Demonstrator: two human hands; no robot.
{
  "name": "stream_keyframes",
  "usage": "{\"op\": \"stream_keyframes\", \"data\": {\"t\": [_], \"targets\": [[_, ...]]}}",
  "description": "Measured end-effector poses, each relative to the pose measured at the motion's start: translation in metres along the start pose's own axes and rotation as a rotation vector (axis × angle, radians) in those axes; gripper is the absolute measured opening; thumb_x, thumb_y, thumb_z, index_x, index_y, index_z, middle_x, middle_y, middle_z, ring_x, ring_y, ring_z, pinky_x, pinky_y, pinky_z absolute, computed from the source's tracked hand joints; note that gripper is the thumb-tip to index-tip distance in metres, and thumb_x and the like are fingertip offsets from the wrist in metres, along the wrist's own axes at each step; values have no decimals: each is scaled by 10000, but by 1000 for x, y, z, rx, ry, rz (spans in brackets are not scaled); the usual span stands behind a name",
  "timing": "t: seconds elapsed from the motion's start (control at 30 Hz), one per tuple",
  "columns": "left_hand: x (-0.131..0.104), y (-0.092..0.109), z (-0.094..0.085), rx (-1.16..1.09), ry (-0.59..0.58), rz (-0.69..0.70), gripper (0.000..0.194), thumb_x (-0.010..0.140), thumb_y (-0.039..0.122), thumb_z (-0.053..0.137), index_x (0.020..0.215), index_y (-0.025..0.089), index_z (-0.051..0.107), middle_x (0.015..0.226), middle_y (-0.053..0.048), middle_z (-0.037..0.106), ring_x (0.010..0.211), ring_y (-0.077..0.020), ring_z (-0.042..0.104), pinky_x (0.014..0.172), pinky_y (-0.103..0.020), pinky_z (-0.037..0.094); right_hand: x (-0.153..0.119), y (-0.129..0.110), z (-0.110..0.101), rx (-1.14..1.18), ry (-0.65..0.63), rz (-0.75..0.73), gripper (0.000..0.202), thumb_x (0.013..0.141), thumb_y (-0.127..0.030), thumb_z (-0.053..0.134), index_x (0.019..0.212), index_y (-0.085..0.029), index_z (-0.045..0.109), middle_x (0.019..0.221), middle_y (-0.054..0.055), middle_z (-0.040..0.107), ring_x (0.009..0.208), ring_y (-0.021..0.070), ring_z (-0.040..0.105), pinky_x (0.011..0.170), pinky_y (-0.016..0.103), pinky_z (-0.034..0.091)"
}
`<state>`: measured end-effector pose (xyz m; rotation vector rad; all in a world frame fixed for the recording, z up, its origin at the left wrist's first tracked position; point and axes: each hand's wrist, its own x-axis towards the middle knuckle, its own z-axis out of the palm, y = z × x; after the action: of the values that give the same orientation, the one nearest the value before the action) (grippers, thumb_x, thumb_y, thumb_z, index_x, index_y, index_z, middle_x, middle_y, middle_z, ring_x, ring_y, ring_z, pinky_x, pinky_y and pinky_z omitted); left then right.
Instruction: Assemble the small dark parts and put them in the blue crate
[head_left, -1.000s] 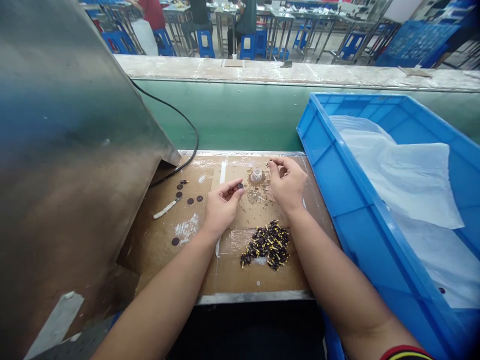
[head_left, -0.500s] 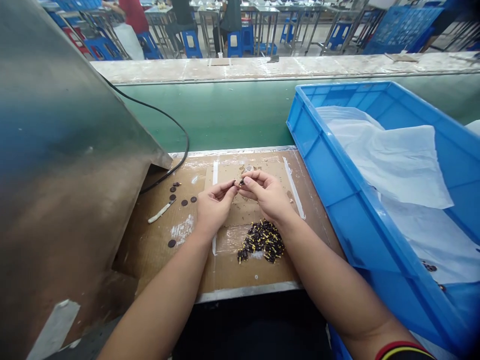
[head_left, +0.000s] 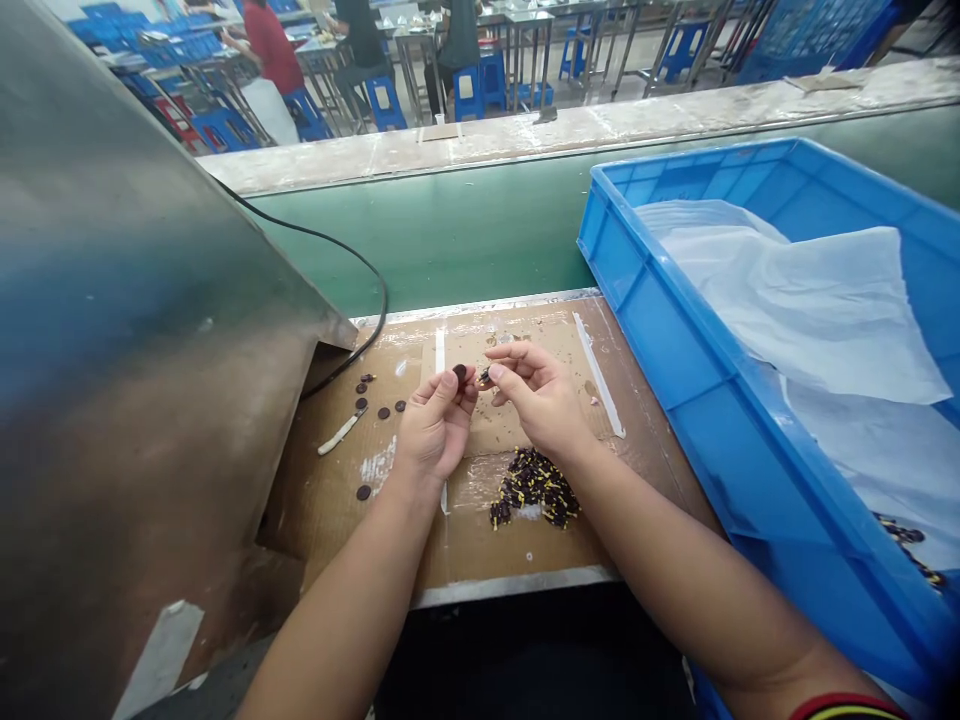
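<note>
My left hand pinches a small dark brown disc between thumb and fingertips, its flat face turned up toward me. Close beside it, my right hand is closed with thumb and forefinger on a tiny dark piece with a pale tip; its exact kind is too small to tell. Below the right hand lies a pile of small dark pieces with yellow ends on the cardboard-covered worktop. Several loose dark discs lie left of my left hand, near a white-handled knife.
A large blue crate with white sheets and some dark pieces inside stands at the right. A slanted metal housing rises on the left, with a black cable behind. A green belt runs across; people sit at tables beyond.
My left hand has rolled palm-up, so the disc's flat face now shows. The hands have drawn slightly apart at the fingertips. The whole view has tilted a little.
</note>
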<state>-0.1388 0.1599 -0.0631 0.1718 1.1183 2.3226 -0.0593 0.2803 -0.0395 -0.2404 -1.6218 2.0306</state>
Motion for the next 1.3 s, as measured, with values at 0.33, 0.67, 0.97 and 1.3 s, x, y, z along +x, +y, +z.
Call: {"op": "stream_keyframes", "data": {"t": [0.33,0.67,0.97,1.3], "targets": [[-2,5,-4,166,-43,121,127,789,392,809,840,292,749,995,8,744,940,-126,675,963,-301,536,-6,-3,5,-45,-64,-88,166,858,-310,747,1014,-253,753,1024,33,773,961,188,729,939,410,607],[-4,7,0,104,-59,116,143,749,368,856,822,291,759,951,21,748,910,-107,675,944,-266,545,-9,-5,7,-116,-43,-137,160,874,-255,729,1025,-281,771,1048,16,779,961,192,738,917,413,622],[-6,9,2,95,-52,106,186,700,370,891,798,277,762,936,14,753,861,-105,679,901,-250,559,-9,-6,5,-157,-60,-128,160,882,-253,715,1032,-274,768,1072,21,775,966,196,738,900,408,627],[-7,9,6,209,-20,213,209,680,349,901,780,236,756,890,-18,753,830,-138,701,951,-336,562,-8,-18,-4,-588,-118,-398,198,947,-245,628,1067,-331,760,1068,-18,776,947,186,728,867,377,599]]}}
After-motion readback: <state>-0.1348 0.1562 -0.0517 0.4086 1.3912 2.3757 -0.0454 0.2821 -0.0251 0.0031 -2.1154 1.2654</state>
